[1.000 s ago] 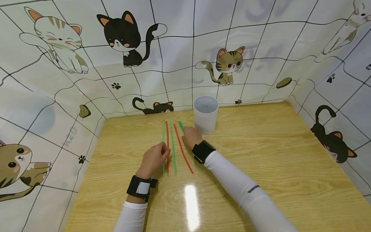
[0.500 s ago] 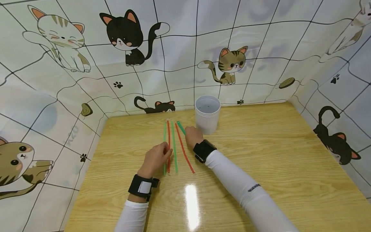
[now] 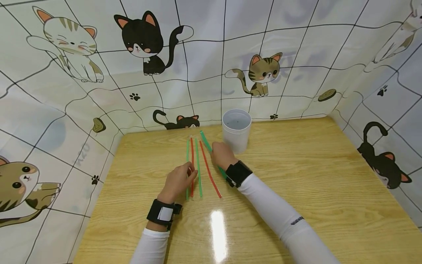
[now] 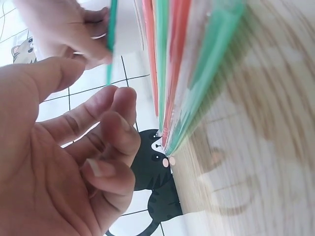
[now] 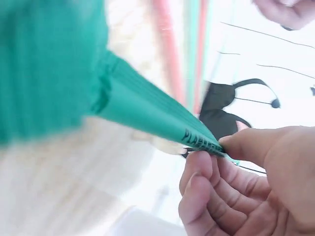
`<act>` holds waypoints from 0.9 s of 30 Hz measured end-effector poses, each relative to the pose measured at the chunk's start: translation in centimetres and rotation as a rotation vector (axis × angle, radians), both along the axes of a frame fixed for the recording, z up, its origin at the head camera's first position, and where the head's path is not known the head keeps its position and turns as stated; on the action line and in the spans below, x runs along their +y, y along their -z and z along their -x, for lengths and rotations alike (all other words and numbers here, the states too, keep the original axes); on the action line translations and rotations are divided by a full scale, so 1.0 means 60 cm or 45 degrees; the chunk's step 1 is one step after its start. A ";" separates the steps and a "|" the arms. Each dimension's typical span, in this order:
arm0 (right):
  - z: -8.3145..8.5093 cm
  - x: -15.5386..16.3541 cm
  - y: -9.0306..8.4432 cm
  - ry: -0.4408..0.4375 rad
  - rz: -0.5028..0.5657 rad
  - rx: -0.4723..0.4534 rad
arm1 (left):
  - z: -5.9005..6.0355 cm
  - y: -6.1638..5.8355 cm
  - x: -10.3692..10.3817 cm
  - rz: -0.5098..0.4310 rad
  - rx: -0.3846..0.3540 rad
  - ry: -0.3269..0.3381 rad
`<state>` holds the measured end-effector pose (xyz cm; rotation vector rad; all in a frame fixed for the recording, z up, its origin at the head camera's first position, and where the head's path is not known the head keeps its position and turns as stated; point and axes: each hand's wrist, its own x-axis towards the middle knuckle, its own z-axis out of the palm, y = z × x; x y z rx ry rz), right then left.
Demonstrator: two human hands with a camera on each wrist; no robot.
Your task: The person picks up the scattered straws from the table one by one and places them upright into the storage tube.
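In the head view my right hand (image 3: 223, 154) holds a darker green straw (image 3: 206, 141), lifted at a slant. The right wrist view shows thumb and fingertips pinching this straw (image 5: 152, 108), which has a ribbed bend and dark print. My left hand (image 3: 178, 180) hovers at the left of the row, fingers loosely bent; the left wrist view shows nothing between its fingers. Laid out on the table are two red straws, one angled (image 3: 210, 170) and one straighter (image 3: 192, 150), and two lighter green straws, one mid-row (image 3: 198, 170) and one outermost (image 3: 187, 150). Clear wrapping shows around them.
A whitish plastic cup (image 3: 236, 141) stands upright just behind and right of my right hand. The wooden table (image 3: 313, 165) meets a cat-patterned wall covering (image 3: 204, 91) at its back and sides.
The darker green straw has risen and moved slightly away from me, with more of its length showing on both sides of my right hand. My left hand has barely moved.
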<state>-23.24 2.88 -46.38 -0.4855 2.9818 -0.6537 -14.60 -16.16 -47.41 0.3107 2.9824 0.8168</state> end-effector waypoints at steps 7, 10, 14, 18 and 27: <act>-0.018 0.002 -0.034 -0.009 0.197 0.069 | 0.002 -0.003 0.007 -0.058 -0.039 0.006; -0.026 -0.001 -0.050 -0.016 0.279 0.092 | 0.001 -0.005 0.010 -0.088 -0.061 0.023; -0.040 -0.003 -0.069 -0.032 0.399 0.126 | 0.000 -0.005 0.012 -0.117 -0.069 0.052; -0.052 -0.002 -0.083 -0.044 0.537 0.149 | -0.003 -0.008 0.015 -0.143 -0.070 0.076; -0.067 0.004 -0.091 -0.037 0.796 0.262 | -0.008 -0.016 0.025 -0.250 -0.084 0.120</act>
